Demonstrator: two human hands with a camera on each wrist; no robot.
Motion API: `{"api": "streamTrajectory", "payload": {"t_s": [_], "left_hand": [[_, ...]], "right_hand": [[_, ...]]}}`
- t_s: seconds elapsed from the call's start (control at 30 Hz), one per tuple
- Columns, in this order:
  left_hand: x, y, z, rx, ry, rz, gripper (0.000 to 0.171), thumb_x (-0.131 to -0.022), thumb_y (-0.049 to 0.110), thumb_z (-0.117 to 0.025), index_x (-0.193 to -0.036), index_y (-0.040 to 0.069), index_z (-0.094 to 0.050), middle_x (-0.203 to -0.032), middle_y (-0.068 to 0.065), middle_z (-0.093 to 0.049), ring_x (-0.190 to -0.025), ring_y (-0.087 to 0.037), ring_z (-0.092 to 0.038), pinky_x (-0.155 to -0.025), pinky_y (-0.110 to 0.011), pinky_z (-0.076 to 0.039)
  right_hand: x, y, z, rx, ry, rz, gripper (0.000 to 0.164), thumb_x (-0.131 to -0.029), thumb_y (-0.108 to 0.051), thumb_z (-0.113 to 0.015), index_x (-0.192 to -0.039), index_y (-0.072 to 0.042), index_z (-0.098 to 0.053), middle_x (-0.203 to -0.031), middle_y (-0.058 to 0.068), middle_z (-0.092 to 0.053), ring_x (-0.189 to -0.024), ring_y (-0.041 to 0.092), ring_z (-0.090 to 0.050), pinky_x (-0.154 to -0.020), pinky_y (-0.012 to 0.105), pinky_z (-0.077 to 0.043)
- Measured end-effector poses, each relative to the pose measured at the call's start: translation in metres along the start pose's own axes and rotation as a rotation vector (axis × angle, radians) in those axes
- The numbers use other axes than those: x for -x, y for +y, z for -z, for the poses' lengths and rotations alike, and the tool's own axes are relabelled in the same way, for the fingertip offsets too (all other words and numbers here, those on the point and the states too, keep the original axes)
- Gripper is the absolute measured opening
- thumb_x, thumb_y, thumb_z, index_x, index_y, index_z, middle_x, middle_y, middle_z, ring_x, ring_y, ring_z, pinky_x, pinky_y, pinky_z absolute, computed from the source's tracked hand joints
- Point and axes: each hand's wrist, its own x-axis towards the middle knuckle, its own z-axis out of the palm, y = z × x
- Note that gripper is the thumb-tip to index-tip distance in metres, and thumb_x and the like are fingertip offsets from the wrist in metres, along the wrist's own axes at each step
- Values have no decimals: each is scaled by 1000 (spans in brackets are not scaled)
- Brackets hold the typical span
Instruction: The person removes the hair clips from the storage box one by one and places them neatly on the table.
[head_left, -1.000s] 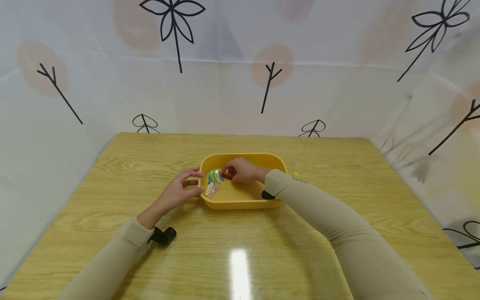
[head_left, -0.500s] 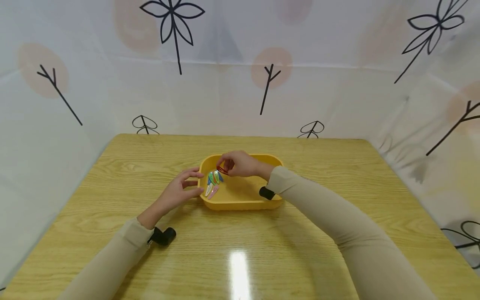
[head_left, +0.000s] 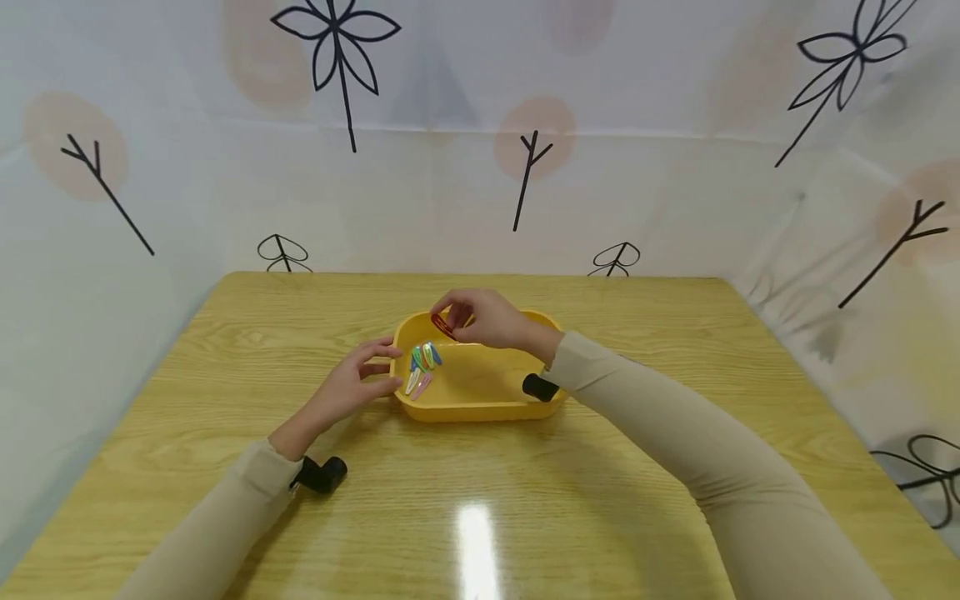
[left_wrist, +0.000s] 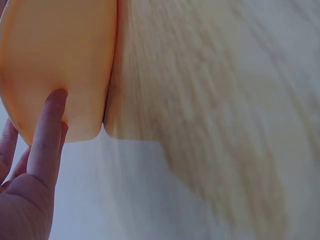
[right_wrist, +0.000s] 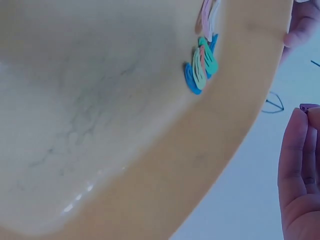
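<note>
My right hand [head_left: 491,320] pinches a red snap hair clip [head_left: 442,326] between thumb and fingertips, above the far left part of a yellow tray [head_left: 480,412]. In the right wrist view the clip shows only as a small dark edge. Several snap hair clips [head_left: 426,357], blue, green and orange among them, lie bunched at the tray's left end. Nearer me are a white clip [head_left: 412,381] and a pink clip [head_left: 422,386]. My left hand [head_left: 351,385] rests against the tray's left end with spread fingers; in the left wrist view, fingers [left_wrist: 46,135] touch its outer wall.
The tray stands on a wood-grain table [head_left: 390,533]. A patterned white cloth [head_left: 450,192] hangs behind the table and at its sides. Black devices [head_left: 322,475] are strapped at both wrists.
My right hand has lifted the red hair clip up from the tray's floor, away from the other clips. The left hand has stayed at the tray's end.
</note>
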Motion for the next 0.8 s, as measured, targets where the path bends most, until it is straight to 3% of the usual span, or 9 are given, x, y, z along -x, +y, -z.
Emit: {"api": "streamTrajectory", "payload": {"t_s": [0.47, 0.8], "left_hand": [[2, 0, 1, 15, -4, -2, 46, -85, 13, -69, -124, -4, -51, -148, -9, -27, -118, -40, -44, -80, -36, -53], [1, -1, 1, 15, -10, 4, 46, -86, 14, -69, -124, -3, -51, -148, -9, -27, -118, -41, -44, -81, -36, -53]], "right_hand": [[31, 16, 24, -100, 129, -98, 34, -84, 5, -63, -116, -6, -60, -91, 8, -60, -82, 20, -58, -70, 31, -52], [54, 27, 41, -86, 206, -189, 33, -84, 3, -65, -116, -4, -60, -91, 11, -60, -83, 23, -57, -71, 32, -50]]}}
